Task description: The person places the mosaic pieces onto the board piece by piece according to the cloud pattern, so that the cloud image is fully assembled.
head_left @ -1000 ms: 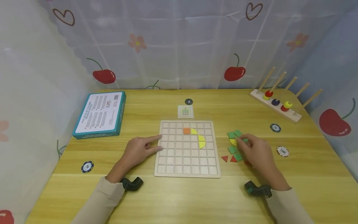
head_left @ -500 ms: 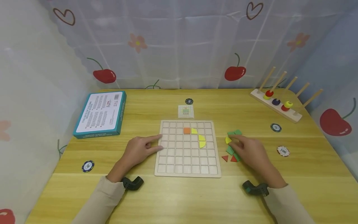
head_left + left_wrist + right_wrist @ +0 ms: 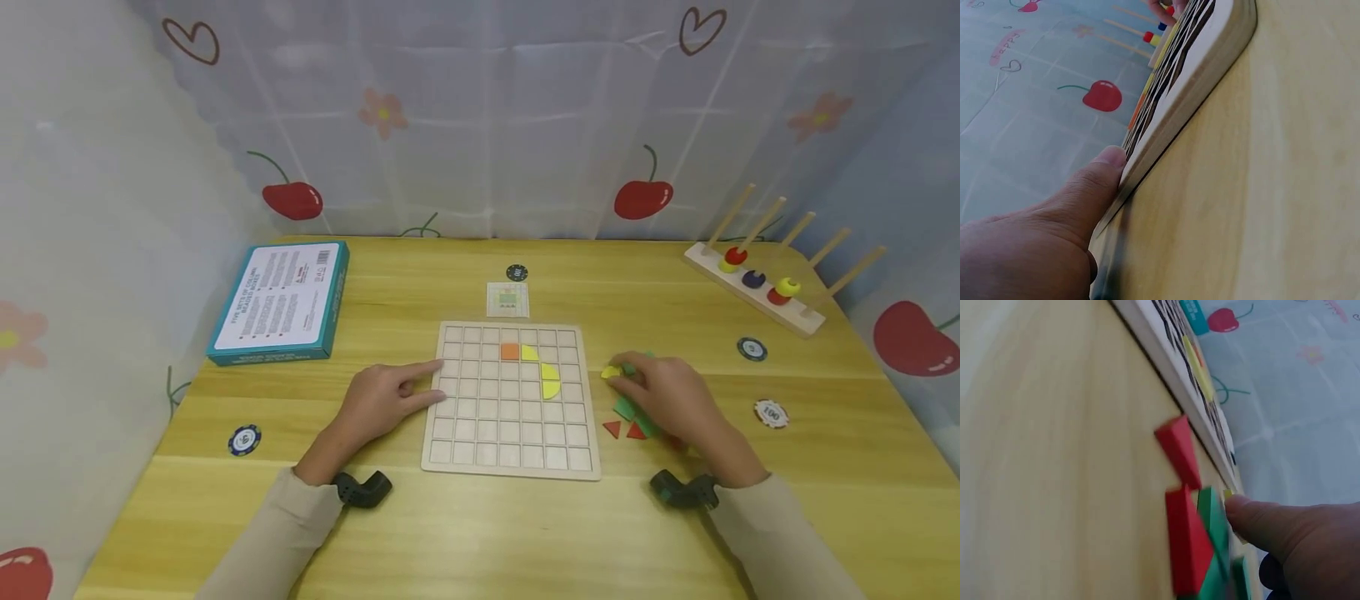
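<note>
Yellow tile (image 3: 611, 372) in a pinch between thumb and index finger of the right hand (image 3: 671, 396), at the board-side margin of the loose pile; outline partly hidden by the fingers (image 3: 1263, 520), hence exact shape uncertain, as is contact with the surface (image 3: 510, 533). Principal change over the last second: displacement of the yellow tile and right hand leftward, away from the midst of the green tiles (image 3: 624, 409) and nearer to the wooden grid board (image 3: 509, 432), with a narrow gap still between tile and right rim. Unchanged over the same interval: straight thumb and index finger of the left hand (image 3: 378, 400) against the left rim, nothing in their grip; orange square tile (image 3: 510, 352) in the second row from the far edge, a yellow quarter-circle tile (image 3: 529, 353) immediately to its right, and two more yellow quarter-circles (image 3: 551, 381) in the next column, third and fourth rows. Red triangular tiles (image 3: 611, 429) on the near side of the pile; small patterned card (image 3: 507, 300) just beyond the far rim. Meaning of the change, by judgement: selection of a piece from the loose stock apparently complete, its setting into a cell not yet done, and the left hand seemingly a steady for the board.
</note>
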Tool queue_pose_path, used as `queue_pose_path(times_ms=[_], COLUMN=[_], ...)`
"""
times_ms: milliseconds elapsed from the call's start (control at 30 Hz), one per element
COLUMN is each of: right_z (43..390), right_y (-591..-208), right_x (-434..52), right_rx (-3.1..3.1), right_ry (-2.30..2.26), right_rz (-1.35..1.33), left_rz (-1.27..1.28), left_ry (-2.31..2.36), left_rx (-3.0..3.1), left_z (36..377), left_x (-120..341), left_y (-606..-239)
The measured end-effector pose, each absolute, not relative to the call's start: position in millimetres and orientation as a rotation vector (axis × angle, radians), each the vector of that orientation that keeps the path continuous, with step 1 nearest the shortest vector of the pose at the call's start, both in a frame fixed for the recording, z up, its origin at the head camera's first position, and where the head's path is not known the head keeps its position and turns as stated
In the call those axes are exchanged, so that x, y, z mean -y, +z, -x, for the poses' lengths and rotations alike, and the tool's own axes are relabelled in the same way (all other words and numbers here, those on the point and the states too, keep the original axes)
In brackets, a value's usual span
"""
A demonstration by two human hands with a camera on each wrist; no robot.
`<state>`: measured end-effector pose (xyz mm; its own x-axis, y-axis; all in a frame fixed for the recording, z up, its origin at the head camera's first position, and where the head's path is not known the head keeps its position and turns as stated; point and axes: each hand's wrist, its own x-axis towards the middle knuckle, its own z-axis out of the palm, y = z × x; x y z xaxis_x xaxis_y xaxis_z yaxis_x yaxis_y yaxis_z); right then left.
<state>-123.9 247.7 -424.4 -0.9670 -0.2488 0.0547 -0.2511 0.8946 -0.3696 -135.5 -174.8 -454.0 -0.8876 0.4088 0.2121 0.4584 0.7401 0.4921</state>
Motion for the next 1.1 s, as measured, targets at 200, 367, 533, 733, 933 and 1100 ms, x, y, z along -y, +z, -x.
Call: queue_pose_path(times_ms=[200,367,533,733,933,1100], right_z=[133.4,142.8,155.2,169.5,177.3,178.3], right_y=[-415.9,-413.0,-417.6,-422.7,-425.4,-431.0], right_x=[-216.1,-179.2,-147.3,-122.6,-106.4,-103.7], right_rx=[3.004,2.988,2.968,2.955,2.992,3.0], right_ry=[0.663,0.749,0.819,0.893,0.876,0.866], right_rz=[-0.503,-0.575,-0.621,-0.646,-0.614,-0.59], left_rz=[0.701,0.701,0.698,0.701,0.692,0.691], left_ry=[-0.834,-0.836,-0.833,-0.83,-0.826,-0.833], left_rx=[2.862,2.87,2.88,2.874,2.879,2.88], left_z=[136.2,136.2,136.3,135.5,134.9,135.1], left_x=[174.2,173.4,172.5,173.3,173.7,173.8], left_y=[-454.3,-455.8,-456.9,-455.9,-452.6,-451.7])
